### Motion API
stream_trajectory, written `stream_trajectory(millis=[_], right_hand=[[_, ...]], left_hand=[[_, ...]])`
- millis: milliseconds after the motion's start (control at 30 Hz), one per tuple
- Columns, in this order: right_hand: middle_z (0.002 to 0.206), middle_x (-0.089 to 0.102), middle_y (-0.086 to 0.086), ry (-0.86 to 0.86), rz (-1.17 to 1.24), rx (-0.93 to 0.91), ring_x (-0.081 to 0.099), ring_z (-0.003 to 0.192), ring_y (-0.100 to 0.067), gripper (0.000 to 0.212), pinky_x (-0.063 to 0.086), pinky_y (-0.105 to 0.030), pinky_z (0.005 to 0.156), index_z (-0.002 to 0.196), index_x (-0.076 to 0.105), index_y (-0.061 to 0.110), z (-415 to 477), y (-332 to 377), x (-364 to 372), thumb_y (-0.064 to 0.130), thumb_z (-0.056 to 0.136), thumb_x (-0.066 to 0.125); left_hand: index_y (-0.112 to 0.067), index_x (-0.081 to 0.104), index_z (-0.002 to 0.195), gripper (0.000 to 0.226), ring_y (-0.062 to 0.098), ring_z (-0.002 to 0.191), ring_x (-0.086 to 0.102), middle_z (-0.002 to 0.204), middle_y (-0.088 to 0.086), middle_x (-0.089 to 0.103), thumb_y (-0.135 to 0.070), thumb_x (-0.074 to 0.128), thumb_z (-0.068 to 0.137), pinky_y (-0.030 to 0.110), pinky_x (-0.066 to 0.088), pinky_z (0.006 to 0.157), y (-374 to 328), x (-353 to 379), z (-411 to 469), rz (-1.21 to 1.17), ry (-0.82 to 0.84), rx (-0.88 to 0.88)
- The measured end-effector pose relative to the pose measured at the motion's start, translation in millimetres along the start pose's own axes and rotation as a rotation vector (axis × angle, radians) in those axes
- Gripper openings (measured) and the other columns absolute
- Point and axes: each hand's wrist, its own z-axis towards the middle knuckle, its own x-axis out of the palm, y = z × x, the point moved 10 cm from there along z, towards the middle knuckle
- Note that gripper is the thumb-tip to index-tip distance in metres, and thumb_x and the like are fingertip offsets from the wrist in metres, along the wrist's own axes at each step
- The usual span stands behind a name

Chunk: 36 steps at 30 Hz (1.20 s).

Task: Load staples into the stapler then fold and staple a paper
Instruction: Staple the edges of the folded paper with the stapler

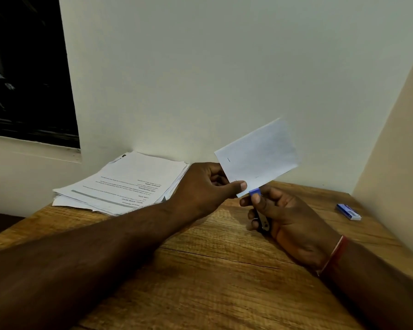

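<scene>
My left hand [208, 184] pinches the lower left corner of a folded white paper [260, 156] and holds it up above the wooden table [200, 270]. A staple shows near the paper's left edge. My right hand [279, 210] grips a small stapler [255, 192] with a blue top and metal body, its blue tip at the paper's bottom edge, right beside my left thumb. Most of the stapler is hidden inside my right fingers.
A stack of printed sheets [126, 184] lies at the back left of the table against the wall. A small blue and white staple box [348, 211] lies at the right, near the side wall. A dark window is at the upper left.
</scene>
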Motion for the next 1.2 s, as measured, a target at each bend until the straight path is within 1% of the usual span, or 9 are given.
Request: stream_trajectory(millis=[200,400,567,733,800,900,967,1100,1200], right_hand=[[0.123,0.077,-0.019,0.004,0.016,-0.016,0.062,0.081,-0.017,0.041,0.048,-0.038,0.073,0.129,0.071,-0.003,2,0,-3,0.02,0.095,0.075],[0.127,0.076,-0.023,-0.019,0.026,-0.014,0.062,0.084,-0.019,0.039,0.048,-0.038,0.073,0.132,0.069,0.0,2,3,-6,0.017,0.098,0.072],[0.125,0.077,-0.022,-0.044,0.004,0.002,0.065,0.089,-0.019,0.04,0.052,-0.038,0.078,0.127,0.074,0.004,2,0,-9,0.019,0.091,0.079],[0.123,0.079,-0.018,-0.064,0.011,0.004,0.069,0.091,-0.017,0.046,0.055,-0.037,0.079,0.131,0.074,0.006,1,1,-11,0.02,0.087,0.08],[0.125,0.078,-0.017,-0.053,0.017,-0.001,0.069,0.092,-0.018,0.045,0.055,-0.038,0.08,0.13,0.074,0.004,1,2,-10,0.02,0.088,0.079],[0.128,0.078,-0.014,-0.048,-0.002,0.002,0.069,0.096,-0.019,0.041,0.055,-0.038,0.08,0.128,0.074,0.004,1,3,-10,0.021,0.09,0.077],[0.127,0.078,-0.016,-0.055,0.002,0.005,0.071,0.093,-0.017,0.04,0.055,-0.037,0.08,0.126,0.076,0.005,0,3,-10,0.018,0.089,0.078],[0.126,0.072,-0.031,-0.074,-0.033,0.004,0.07,0.086,-0.021,0.034,0.055,-0.04,0.079,0.117,0.081,0.009,-4,4,-8,0.009,0.083,0.082],[0.124,0.073,-0.029,-0.075,-0.038,-0.006,0.072,0.084,-0.02,0.032,0.056,-0.04,0.08,0.11,0.085,0.015,-5,6,-5,0.006,0.079,0.082]], left_hand=[[-0.023,0.088,0.11,0.025,0.023,0.087,0.084,0.09,-0.003,0.086,-0.031,0.096,0.088,0.055,0.068,0.086,0,-3,3,0.128,-0.024,0.028],[-0.024,0.087,0.109,0.023,0.016,0.081,0.081,0.087,-0.005,0.085,-0.029,0.096,0.088,0.036,0.065,0.074,-5,-7,5,0.209,-0.069,0.052],[-0.022,0.087,0.115,0.031,0.015,0.091,0.084,0.098,-0.005,0.088,-0.031,0.097,0.087,0.049,0.069,0.089,0,0,2,0.165,0.0,0.025],[-0.02,0.086,0.121,0.039,0.012,0.097,0.084,0.106,-0.005,0.088,-0.031,0.098,0.086,0.051,0.069,0.094,1,1,2,0.136,0.004,0.018],[-0.022,0.085,0.121,0.04,0.011,0.094,0.084,0.104,-0.006,0.088,-0.034,0.098,0.085,0.047,0.069,0.091,0,-2,3,0.179,-0.014,0.029],[-0.023,0.086,0.12,0.038,0.005,0.085,0.082,0.098,-0.009,0.087,-0.035,0.097,0.086,0.03,0.068,0.079,-5,-5,3,0.259,-0.044,0.055],[-0.023,0.086,0.119,0.037,0.003,0.083,0.081,0.097,-0.009,0.086,-0.034,0.096,0.086,0.022,0.064,0.074,-7,-6,3,0.275,-0.056,0.066],[-0.023,0.085,0.121,0.038,0.004,0.087,0.081,0.101,-0.008,0.087,-0.033,0.096,0.087,0.024,0.067,0.078,-9,0,1,0.269,-0.018,0.092],[-0.022,0.086,0.121,0.037,0.004,0.085,0.081,0.1,-0.008,0.087,-0.032,0.096,0.087,0.023,0.066,0.075,-13,-4,1,0.279,-0.055,0.113]])
